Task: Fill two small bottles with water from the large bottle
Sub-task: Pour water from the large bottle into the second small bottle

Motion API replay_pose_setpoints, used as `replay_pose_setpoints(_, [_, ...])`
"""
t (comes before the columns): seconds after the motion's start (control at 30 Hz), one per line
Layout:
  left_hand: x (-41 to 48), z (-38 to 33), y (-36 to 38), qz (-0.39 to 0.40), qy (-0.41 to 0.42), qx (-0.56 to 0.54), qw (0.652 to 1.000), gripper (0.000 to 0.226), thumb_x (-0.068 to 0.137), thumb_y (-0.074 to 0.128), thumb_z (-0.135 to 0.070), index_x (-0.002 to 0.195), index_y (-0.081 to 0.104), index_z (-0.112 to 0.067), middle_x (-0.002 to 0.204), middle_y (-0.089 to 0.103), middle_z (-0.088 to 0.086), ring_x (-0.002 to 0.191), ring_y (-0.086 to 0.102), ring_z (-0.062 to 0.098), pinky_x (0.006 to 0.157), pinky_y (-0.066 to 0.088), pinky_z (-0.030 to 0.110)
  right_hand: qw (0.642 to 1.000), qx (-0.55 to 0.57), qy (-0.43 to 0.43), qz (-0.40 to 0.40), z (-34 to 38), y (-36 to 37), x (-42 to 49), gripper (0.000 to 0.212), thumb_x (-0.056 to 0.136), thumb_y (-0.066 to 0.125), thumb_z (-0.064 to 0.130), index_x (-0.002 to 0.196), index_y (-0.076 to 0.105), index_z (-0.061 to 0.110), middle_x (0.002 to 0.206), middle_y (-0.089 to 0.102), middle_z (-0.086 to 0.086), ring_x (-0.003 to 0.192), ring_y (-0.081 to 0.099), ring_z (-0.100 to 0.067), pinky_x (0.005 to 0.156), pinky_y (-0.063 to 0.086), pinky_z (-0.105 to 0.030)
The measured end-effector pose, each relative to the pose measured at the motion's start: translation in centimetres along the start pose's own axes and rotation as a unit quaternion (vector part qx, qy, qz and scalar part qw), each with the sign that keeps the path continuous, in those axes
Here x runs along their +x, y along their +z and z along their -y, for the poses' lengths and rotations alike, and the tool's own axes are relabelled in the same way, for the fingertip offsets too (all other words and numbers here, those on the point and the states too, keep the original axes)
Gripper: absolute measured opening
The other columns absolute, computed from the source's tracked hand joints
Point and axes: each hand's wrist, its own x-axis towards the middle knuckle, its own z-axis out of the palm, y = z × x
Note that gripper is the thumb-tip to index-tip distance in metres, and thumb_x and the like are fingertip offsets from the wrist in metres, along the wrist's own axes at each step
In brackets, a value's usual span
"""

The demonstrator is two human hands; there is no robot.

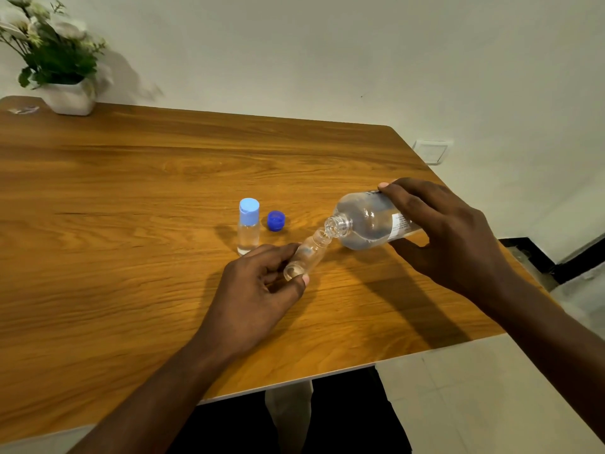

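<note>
- The large bottle (366,224) lies tipped almost flat above the table, uncapped, with its neck pointing away from the fingers that hold it and its labelled body inside their grip. Clear water pools along its lower side and up to the neck.
- The right hand (438,231) is wrapped round that body, with the fingers over the top and the thumb underneath.
- The open small bottle (306,257) is tilted, its mouth just at the large bottle's mouth. Its base sits between the thumb and curled fingers of the left hand (258,290), which pinch it. I cannot tell how much water it holds.
- Just beyond the left fingertips, the capped small bottle (248,229) stands upright under a light blue flip cap. It is clear inside and its level is hard to read.
- A dark blue cap (276,220) lies just beside it, between the two hands' fingers.
- All of this is over a wooden table (131,208).
- Well away from both hands, a white flower pot (70,98) stands at the far corner.
</note>
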Motion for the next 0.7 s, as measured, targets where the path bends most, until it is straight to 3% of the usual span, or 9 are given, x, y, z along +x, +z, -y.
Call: replay_pose_setpoints(0.7, [-0.01, 0.25, -0.01, 0.003, 0.004, -0.006, 1.0, 0.039, 0.074, 0.07, -0.02, 0.103, 0.063, -0.046, 0.1, 0.066, -0.019, 0.095, 0.065, 0.003, 0.086, 0.052, 0.02, 1.0, -0.005, -0.002, 0.0, -0.01, 0.08, 0.05, 0.075, 0.073, 0.082, 0.016, 0.14, 0.048, 0.011, 0.133, 0.057, -0.015, 0.114, 0.058, -0.033, 0.077, 0.055, -0.041])
